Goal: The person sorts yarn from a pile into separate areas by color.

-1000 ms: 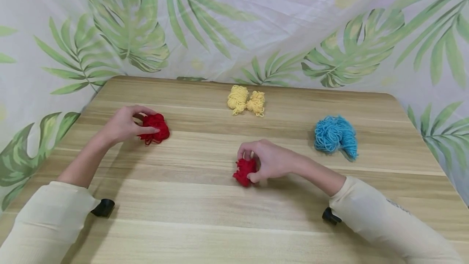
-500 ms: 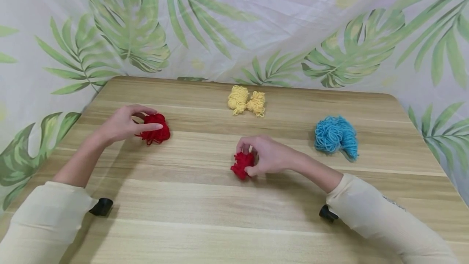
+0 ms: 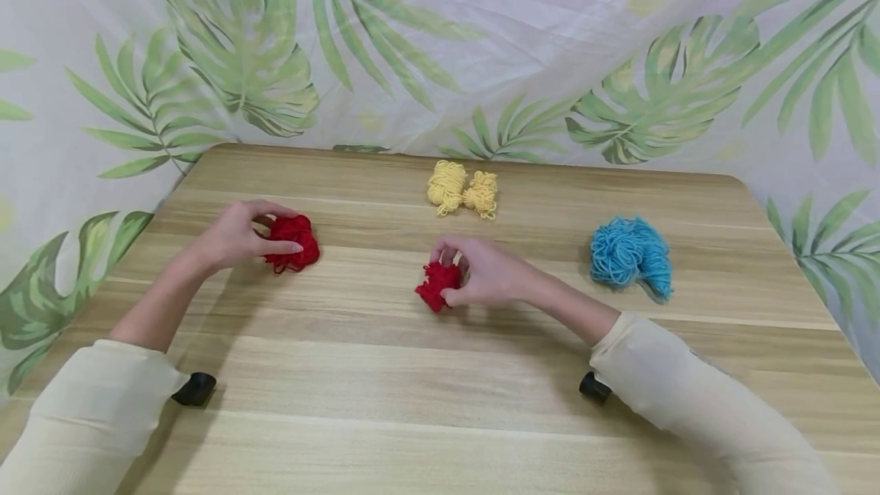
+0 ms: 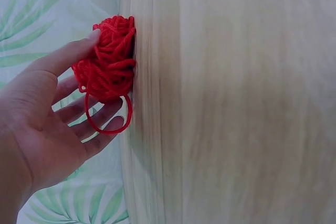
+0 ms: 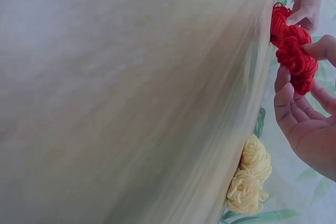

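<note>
On the left of the table, my left hand (image 3: 234, 239) holds a bundle of red yarn (image 3: 305, 239) between thumb and fingers. The left wrist view shows the thumb against this red yarn (image 4: 113, 61), a loose loop hanging by the fingers. Near the middle, my right hand (image 3: 493, 273) pinches a smaller bundle of red yarn (image 3: 435, 287), thumb on the near side and fingers on the far side. The right wrist view has that smaller red bundle (image 5: 298, 64) in front, overlapping the other one behind it.
A yellow yarn bundle (image 3: 447, 188), narrow in its middle, lies near the table's back edge. To the right is a blue yarn bundle (image 3: 627, 254). Behind the wooden table (image 3: 385, 396) hangs a leaf-patterned cloth (image 3: 536, 37).
My right hand has moved left and farther back over the table, carrying the smaller red yarn bundle toward the other one. The left hand has stayed nearly in place at its yarn.
</note>
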`<state>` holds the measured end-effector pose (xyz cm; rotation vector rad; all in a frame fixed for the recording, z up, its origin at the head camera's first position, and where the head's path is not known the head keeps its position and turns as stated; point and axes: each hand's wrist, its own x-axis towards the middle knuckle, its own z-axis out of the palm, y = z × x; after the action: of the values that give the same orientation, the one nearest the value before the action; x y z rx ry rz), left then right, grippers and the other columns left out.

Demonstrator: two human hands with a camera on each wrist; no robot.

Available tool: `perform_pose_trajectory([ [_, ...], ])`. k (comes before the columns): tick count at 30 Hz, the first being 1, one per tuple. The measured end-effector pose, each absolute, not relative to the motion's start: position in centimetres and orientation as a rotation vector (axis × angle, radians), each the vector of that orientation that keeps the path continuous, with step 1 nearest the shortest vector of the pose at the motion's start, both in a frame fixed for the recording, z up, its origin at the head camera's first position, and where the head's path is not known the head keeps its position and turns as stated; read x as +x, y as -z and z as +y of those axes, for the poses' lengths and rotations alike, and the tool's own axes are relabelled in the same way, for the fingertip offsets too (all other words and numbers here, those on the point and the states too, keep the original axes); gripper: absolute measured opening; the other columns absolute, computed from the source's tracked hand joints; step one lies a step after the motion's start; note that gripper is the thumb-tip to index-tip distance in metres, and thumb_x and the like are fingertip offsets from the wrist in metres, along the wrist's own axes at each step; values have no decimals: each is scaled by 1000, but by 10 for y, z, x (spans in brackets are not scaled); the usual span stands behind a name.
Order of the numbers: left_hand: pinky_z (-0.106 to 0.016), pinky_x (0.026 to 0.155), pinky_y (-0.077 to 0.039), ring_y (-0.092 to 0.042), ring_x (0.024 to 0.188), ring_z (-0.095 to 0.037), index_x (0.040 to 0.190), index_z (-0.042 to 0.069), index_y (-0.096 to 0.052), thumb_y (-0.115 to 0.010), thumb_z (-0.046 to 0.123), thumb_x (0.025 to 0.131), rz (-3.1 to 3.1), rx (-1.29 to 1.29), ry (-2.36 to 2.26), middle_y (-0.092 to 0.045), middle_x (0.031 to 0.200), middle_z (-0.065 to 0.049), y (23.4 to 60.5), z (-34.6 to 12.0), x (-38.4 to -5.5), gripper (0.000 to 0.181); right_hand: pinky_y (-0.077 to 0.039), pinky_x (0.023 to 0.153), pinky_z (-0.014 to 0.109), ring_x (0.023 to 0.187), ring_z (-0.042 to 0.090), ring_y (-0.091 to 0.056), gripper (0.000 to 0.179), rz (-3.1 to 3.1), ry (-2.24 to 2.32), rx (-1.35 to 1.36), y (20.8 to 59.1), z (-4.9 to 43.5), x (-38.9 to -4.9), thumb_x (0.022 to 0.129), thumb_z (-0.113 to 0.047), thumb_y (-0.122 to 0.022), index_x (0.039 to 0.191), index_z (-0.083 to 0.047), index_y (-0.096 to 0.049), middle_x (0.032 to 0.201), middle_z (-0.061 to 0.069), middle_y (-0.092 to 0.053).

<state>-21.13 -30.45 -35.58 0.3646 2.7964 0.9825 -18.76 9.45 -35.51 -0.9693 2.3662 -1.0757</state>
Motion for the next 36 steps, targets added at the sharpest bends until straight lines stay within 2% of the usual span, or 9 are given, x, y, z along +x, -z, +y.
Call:
perform_pose_trajectory([
  [10,-21,70,-55,-65,108,-42,132,-6,-65,-88,18,85,2805,366,-953,-65,126,-30,357,-307,-213,57,-54,75,25,72,13,-65,37,2400,1096,-998,354,84,-193,79,-4,-75,112,-5,-60,102,9,-66],
  [17,-18,73,-54,-67,107,-43,133,-6,-65,-87,18,87,2809,415,-986,-64,128,-30,360,-315,-209,57,-54,72,23,70,15,-65,37,2385,1120,-1012,353,78,-197,79,-1,-75,112,-3,-60,102,12,-65],
  [29,-18,71,-53,-68,106,-42,133,-6,-65,-86,17,87,2816,430,-983,-66,126,-30,362,-313,-212,55,-55,75,24,77,19,-67,36,2397,1160,-973,356,69,-204,81,-2,-77,113,-3,-60,104,12,-66],
  [36,-19,71,-54,-68,104,-41,131,-7,-66,-86,15,86,2816,443,-984,-67,123,-30,360,-310,-212,54,-55,71,24,73,19,-68,34,2426,1194,-995,355,58,-208,80,-2,-76,111,-3,-62,104,12,-68],
])
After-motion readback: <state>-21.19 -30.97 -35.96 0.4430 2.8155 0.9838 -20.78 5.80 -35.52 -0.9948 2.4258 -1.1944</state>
